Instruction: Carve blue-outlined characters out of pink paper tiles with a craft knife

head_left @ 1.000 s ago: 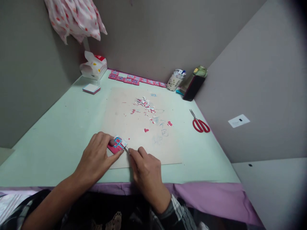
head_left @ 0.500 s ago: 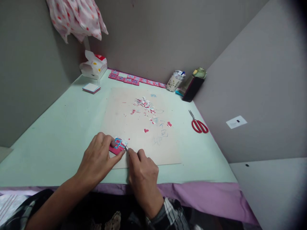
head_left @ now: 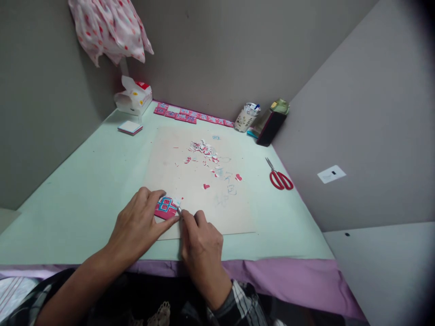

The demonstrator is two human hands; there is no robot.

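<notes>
A small red card (head_left: 165,206) with a blue-outlined character lies on the beige board (head_left: 197,217) near its front left corner. My left hand (head_left: 141,217) grips this card between forefinger and thumb at its left and lower edges. In my right hand (head_left: 202,237) is a slim craft knife (head_left: 179,210), pinched low, its tip at the card's right edge. The blade itself is too small to make out. A pale flap shows at the card's upper right corner. Red and white paper scraps (head_left: 204,148) lie heaped farther back on the board.
Red-handled scissors (head_left: 280,179) lie at the right. Along the back wall run several red character cards (head_left: 183,116). A can of pens (head_left: 247,117) and a dark upright case (head_left: 273,127) stand back right. A white box (head_left: 134,99) and stacked cards (head_left: 130,127) are back left.
My left forefinger has shifted up and back on the card, uncovering more of the blue character. The left thumb has slid slightly right. The knife tip stays at the card's right edge.
</notes>
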